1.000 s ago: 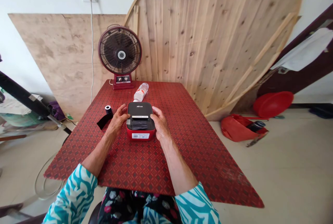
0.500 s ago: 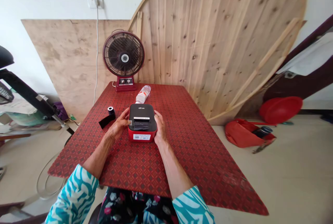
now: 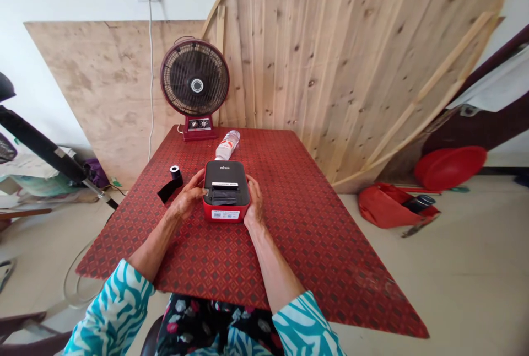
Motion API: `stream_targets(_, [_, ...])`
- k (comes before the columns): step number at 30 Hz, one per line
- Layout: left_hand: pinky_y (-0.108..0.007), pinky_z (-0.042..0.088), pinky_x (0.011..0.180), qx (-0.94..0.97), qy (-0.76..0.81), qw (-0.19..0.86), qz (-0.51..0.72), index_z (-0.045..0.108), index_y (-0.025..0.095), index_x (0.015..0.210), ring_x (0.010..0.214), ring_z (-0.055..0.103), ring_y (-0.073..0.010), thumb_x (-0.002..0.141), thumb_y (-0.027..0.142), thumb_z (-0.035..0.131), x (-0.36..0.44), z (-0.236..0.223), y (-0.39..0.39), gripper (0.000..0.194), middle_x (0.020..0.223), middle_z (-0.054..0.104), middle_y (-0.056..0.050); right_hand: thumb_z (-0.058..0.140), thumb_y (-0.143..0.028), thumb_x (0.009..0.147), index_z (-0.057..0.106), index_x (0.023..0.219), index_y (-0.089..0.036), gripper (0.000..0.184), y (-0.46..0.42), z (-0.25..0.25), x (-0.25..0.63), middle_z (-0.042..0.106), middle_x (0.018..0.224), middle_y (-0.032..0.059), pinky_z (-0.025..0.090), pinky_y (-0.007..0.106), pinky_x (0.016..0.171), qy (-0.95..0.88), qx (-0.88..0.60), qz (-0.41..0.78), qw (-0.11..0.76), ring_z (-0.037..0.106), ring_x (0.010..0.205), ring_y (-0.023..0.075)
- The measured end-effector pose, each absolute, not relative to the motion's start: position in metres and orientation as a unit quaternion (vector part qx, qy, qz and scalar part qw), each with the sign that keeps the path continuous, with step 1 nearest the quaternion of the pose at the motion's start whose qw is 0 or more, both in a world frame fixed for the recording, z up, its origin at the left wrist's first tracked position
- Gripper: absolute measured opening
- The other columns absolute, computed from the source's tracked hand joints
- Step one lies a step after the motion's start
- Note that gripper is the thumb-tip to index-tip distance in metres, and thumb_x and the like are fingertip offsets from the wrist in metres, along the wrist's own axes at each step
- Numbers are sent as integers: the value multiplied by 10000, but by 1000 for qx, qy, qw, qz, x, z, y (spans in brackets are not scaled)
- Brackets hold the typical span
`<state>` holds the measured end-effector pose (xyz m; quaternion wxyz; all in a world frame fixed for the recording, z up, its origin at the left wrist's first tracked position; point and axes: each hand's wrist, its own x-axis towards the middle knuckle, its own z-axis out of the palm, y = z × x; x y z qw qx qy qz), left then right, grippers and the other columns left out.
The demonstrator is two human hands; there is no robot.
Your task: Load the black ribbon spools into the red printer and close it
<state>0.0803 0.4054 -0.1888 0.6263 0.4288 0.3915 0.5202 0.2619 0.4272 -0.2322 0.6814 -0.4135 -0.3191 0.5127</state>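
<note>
A small red printer with a black lid (image 3: pixel 225 188) stands near the middle of the red patterned table (image 3: pixel 289 224). My left hand (image 3: pixel 188 197) presses against its left side, fingers curled round the edge. On the other side my right hand (image 3: pixel 255 201) grips the printer's right wall. A strip of dark tape shows in the printer's front slot. A black roll with a loose black strip (image 3: pixel 171 182) lies on the table left of my left hand.
A clear plastic bottle (image 3: pixel 226 145) lies on its side behind the printer. A dark red fan (image 3: pixel 194 86) stands at the table's far edge, plugged into the wall. Wooden boards lean on the wall. A red bag (image 3: pixel 388 205) and red basin (image 3: pixel 450 165) sit on the floor at right.
My hands have stayed on the printer's two sides, sliding slightly toward its front. The view shifted a little as my head moved.
</note>
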Motion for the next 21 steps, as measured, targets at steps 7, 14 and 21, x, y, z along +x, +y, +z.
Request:
stream_targets(7, [-363,515,945,442,386,616,526,481,268,1460,1250,576,-289,666,224,650,80,-194,404,813,1427,562,-83,630,-627,734,662,1133,-179,601,427,-231,263,707,972,47,479,299,759,-317,-417,516,678,623,859,184])
stream_targets(14, [-374,483,1015,423,394,622,528,481,240,1456,1297,535,-312,617,209,682,82,-183,401,863,1446,544,-93,646,-618,735,677,1096,-195,557,432,-246,262,705,958,39,476,297,743,-313,-385,533,685,618,858,187])
stream_targets(21, [-406,403,1117,633,471,404,463,648,191,1276,1306,530,-283,826,387,633,75,-161,411,491,1385,592,-110,624,-546,774,701,1051,-214,439,437,-252,260,702,1014,39,483,316,823,-323,-387,512,695,612,997,214])
